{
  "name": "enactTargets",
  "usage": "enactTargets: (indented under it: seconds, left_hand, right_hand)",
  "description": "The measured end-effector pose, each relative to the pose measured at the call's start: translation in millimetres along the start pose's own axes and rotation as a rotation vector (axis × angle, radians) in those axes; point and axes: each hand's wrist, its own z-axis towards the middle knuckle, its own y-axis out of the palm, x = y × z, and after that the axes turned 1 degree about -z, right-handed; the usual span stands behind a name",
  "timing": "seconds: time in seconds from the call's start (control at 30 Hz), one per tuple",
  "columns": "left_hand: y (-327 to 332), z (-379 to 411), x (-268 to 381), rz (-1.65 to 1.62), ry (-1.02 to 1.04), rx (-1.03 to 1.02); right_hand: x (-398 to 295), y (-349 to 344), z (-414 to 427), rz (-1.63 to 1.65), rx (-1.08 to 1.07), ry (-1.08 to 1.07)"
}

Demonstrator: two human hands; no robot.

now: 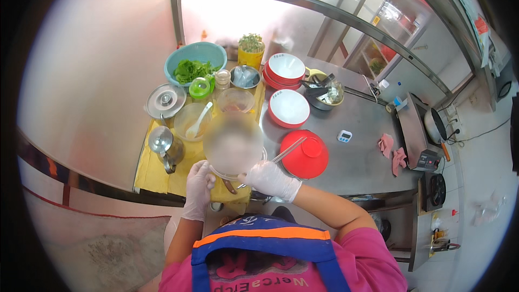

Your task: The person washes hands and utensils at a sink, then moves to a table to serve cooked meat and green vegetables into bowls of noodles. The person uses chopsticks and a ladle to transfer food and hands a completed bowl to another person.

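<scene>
In front of me stands a round container (224,175), its contents hidden by a blurred patch; its pale rim shows at the near side. My left hand (198,190), in a clear glove, has curled fingers at the container's left near edge; whether they grip the rim is unclear. My right hand (272,180), also gloved, holds metal chopsticks (291,148) at the container's right side. Their long ends slant up over an upturned red bowl (300,158). A brown handle (230,186) lies just below the container, between my hands.
Behind are tubs, one with a white spoon (198,121), a metal pitcher (166,146), a glass lid (166,100) and a teal basket (195,51) of lettuce. Stacked red-and-white bowls (288,107) and a pot of utensils (324,94) stand right. A timer (344,136) and pink cloths (386,145) lie farther right.
</scene>
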Motion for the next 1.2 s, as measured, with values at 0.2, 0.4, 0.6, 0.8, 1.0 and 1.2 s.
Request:
enactTargets:
  seconds: [0.2,0.4,0.6,0.8,1.0,1.2]
  left_hand:
    - [-18.8,29.3,-27.6,0.249,0.187,0.123]
    - [-35.4,51.0,-43.4,0.266,0.177,0.229]
    - [-13.8,60.6,-52.4,0.352,0.122,0.288]
    - [4.4,66.1,-61.3,0.398,0.122,0.405]
    - [0.8,74.4,-53.7,0.329,0.072,0.528]
    - [8.6,65.9,-49.2,0.456,-0.011,0.460]
  right_hand:
    - [-9.3,45.7,-8.6,0.001,-0.138,0.013]
    - [9.2,84.1,-2.1,-0.009,-0.151,0.094]
    - [17.6,89.4,-7.2,0.088,-0.179,0.112]
    - [28.5,92.2,-15.2,0.190,-0.170,0.167]
    - [39.9,95.7,-12.4,0.251,-0.117,0.215]
    - [37.5,96.6,-8.8,0.239,-0.225,0.281]
